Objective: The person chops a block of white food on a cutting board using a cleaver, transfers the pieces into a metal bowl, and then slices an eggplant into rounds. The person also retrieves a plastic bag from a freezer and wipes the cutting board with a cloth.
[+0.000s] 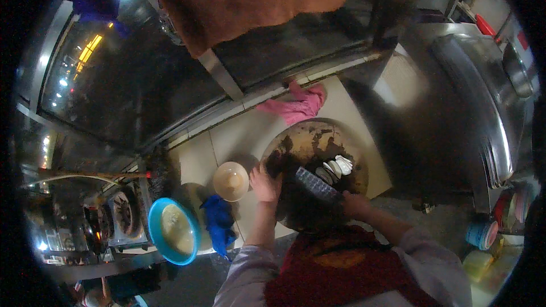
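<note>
A round, dark-stained chopping block (313, 136) stands before me. My right hand (356, 205) grips a broad-bladed knife that looks like a cleaver (316, 184), its blade over the block. Just beyond the blade lies a short row of white and grey slices (340, 165); what they are is unclear. At the block's left edge is my left hand (263, 185), fingers extended and holding nothing I can see. Its fingertips come close to the rim of a pale bowl (222, 182); whether they touch it is unclear.
A pink cloth (303, 104) lies behind the block. To the left are a blue cloth (219, 221) and a blue basin (152, 221) with cloudy liquid. Gas burners (123, 213) stand farther left. Stacked metal trays (486, 94) are at right. A brown cloth (264, 4) hangs ahead.
</note>
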A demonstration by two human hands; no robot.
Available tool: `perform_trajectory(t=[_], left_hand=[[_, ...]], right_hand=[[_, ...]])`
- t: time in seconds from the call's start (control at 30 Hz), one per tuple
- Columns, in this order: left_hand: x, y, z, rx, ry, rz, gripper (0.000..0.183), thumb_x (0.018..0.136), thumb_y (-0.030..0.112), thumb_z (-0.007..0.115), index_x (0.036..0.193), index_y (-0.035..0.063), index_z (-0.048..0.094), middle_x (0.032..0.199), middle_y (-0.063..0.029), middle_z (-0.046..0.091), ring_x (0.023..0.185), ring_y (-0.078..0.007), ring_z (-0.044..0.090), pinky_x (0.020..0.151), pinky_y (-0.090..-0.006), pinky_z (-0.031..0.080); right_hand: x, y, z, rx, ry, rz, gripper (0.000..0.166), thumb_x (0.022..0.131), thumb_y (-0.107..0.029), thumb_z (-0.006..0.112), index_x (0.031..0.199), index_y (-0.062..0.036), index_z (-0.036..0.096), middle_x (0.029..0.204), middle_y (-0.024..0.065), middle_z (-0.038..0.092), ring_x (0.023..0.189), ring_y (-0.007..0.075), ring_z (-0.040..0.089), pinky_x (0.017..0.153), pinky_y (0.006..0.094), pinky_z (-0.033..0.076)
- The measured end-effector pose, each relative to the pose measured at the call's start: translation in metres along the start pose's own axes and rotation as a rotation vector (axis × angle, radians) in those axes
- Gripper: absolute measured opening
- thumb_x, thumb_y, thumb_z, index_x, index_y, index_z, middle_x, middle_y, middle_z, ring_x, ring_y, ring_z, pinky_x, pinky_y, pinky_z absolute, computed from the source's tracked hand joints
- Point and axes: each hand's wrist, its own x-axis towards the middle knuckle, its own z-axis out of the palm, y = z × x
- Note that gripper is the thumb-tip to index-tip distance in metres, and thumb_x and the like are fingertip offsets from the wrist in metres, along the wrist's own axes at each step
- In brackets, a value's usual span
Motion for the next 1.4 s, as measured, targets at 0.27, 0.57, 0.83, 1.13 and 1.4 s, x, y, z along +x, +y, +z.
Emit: perform_trajectory(t=[0.27,0.57,0.83,1.13,1.4], left_hand=[[-0.016,0.009,-0.024,0.095,-0.451,-0.121,0.067,0.069,0.026,0.067,0.127,0.0111,0.037,0.116,-0.0201,0.043,0.105,-0.0366,0.045,0.090,-0.0408,0.039],[-0.058,0.013,-0.032,0.106,-0.489,-0.102,0.072,0.069,0.024,0.065,0.133,0.0175,0.031,0.115,-0.0200,0.044,0.106,-0.0354,0.044,0.088,-0.0393,0.041],[-0.063,0.008,-0.024,0.090,-0.432,-0.057,0.073,0.068,0.022,0.066,0.132,0.0181,0.030,0.108,-0.0157,0.048,0.098,-0.0327,0.047,0.083,-0.0400,0.043],[-0.064,-0.003,-0.025,-0.147,-0.362,-0.086,0.072,0.065,0.016,0.067,0.129,0.0183,0.036,0.111,-0.0168,0.048,0.102,-0.0343,0.047,0.084,-0.0411,0.043],[-0.050,-0.056,-0.016,-0.654,-0.422,-0.234,0.073,0.062,0.012,0.070,0.127,0.0068,0.037,0.113,-0.0199,0.051,0.103,-0.0339,0.051,0.088,-0.0366,0.042]], right_hand=[[-0.003,0.008,-0.015,-0.012,0.308,-0.154,0.031,0.084,-0.030,0.047,0.097,-0.0026,0.044,0.079,0.0210,0.059,0.072,0.0389,0.058,0.063,0.0482,0.046],[0.006,-0.023,-0.016,-0.094,0.308,-0.337,0.025,0.085,-0.027,0.047,0.095,-0.0036,0.046,0.057,0.0112,0.056,0.054,0.0314,0.057,0.047,0.0437,0.044],[0.004,-0.049,-0.031,-0.307,0.398,-0.493,0.021,0.084,-0.020,0.049,0.092,-0.0007,0.044,0.057,0.0109,0.055,0.053,0.0282,0.057,0.044,0.0399,0.042],[0.051,-0.036,0.022,-0.301,0.445,-0.590,0.022,0.084,-0.020,0.050,0.086,0.0022,0.048,0.065,0.0171,0.055,0.061,0.0286,0.058,0.050,0.0371,0.045],[0.010,-0.039,-0.020,0.322,0.462,-0.298,0.035,0.084,-0.032,0.050,0.098,-0.0006,0.048,0.083,0.0236,0.057,0.075,0.0387,0.056,0.065,0.0458,0.044]])
